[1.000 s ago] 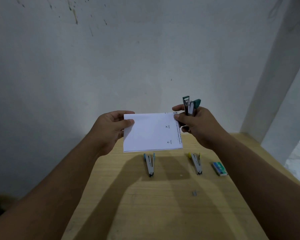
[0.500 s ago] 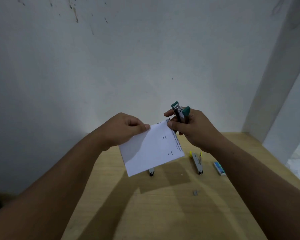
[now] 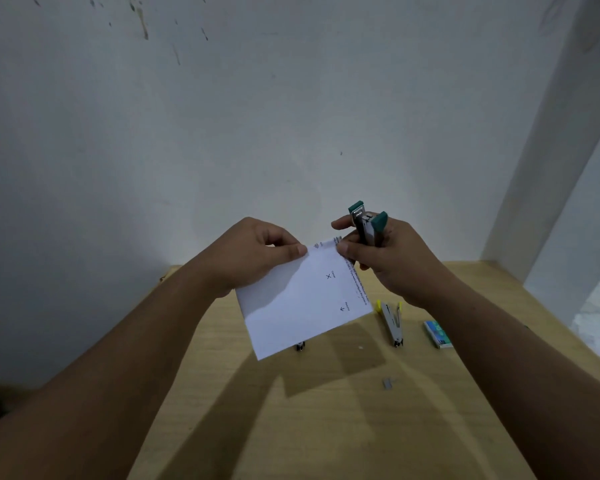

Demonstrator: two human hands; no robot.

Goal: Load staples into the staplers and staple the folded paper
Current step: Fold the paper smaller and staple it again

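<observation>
So from the head camera we've got both hands up in front of the wall, above the table [image 3: 326, 427]. Our left hand [image 3: 253, 254] pinches the top edge of the folded paper [image 3: 302, 303] between thumb and fingers, and the sheet hangs tilted, lower corner pointing down toward the table. Our right hand [image 3: 392, 258] is wrapped around the green stapler [image 3: 366, 225], which stands pretty much upright with its green ends poking out above the fingers. The thumb of that hand also touches the paper's upper right corner, so the paper is sort of shared between both hands.

Handling-wise: the paper looks light and floppy, even folded, so we'd guess it bends the moment only one corner is held. Gripping close to the spot that gets stapled seems like the smart move, since that keeps the layers lined up. The stapler looks rigid, metal with plastic caps, small enough for one hand. Squeezing it near the front end should give the most bite, though we can't tell if its mouth is on the paper yet; fingers hide that bit.

Down on the table there's a yellow stapler [image 3: 392, 322] lying flat, a small staple box [image 3: 438, 335] just to its right, and a loose strip of staples [image 3: 389, 383] nearer to us. Another stapler [image 3: 299, 346] is mostly hidden behind the paper, only its tip shows.
</observation>
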